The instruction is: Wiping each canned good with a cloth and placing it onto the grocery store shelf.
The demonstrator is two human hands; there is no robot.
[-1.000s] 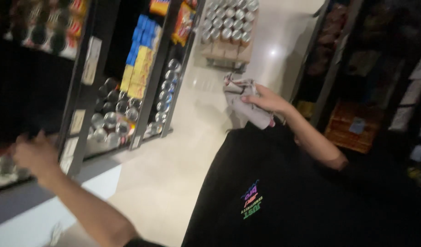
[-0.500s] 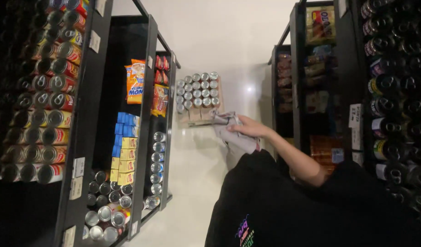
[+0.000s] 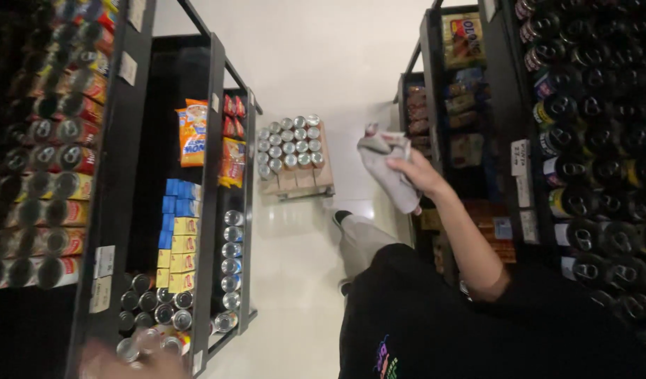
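While the right hand (image 3: 416, 170) is reaching out over the aisle, it is gripping a grey cloth (image 3: 387, 168), fingers clenched around its upper part. That cloth is hanging soft and crumpled, bunched at the top and drooping in a limp fold below the palm, matte in texture, held in the air in front of the dark shelf unit (image 3: 455, 105) on the right side of the aisle. At the bottom edge of the view the left hand (image 3: 130, 363) is showing only as a blur near the lower cans, and I cannot tell whether it is released or clenched. Round metal cans (image 3: 289, 144) are standing packed in rows on a low wooden pallet (image 3: 302, 181) on the glossy pale floor (image 3: 295, 253). Orange snack bags (image 3: 192, 133) are hanging on the left rack.
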